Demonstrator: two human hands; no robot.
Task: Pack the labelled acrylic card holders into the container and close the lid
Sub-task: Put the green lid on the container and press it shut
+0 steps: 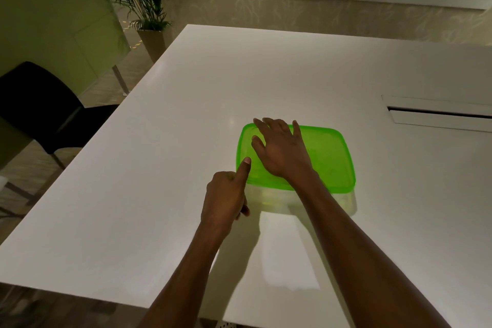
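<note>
A clear plastic container (274, 201) stands on the white table (159, 168), a little right of the middle. A translucent green lid (330, 157) lies on top of it. My right hand (279, 149) rests flat on the lid's left half, fingers spread. My left hand (226, 194) is at the container's near-left corner, curled, with the thumb pressing on the lid's rim. The card holders are not visible; the container's contents are hidden by the lid and my arms.
A cable slot (439, 112) is set into the tabletop at the right. A black chair (40, 106) stands off the table's left side. A potted palm (149, 8) stands beyond the far-left corner. The table's near edge runs below my forearms.
</note>
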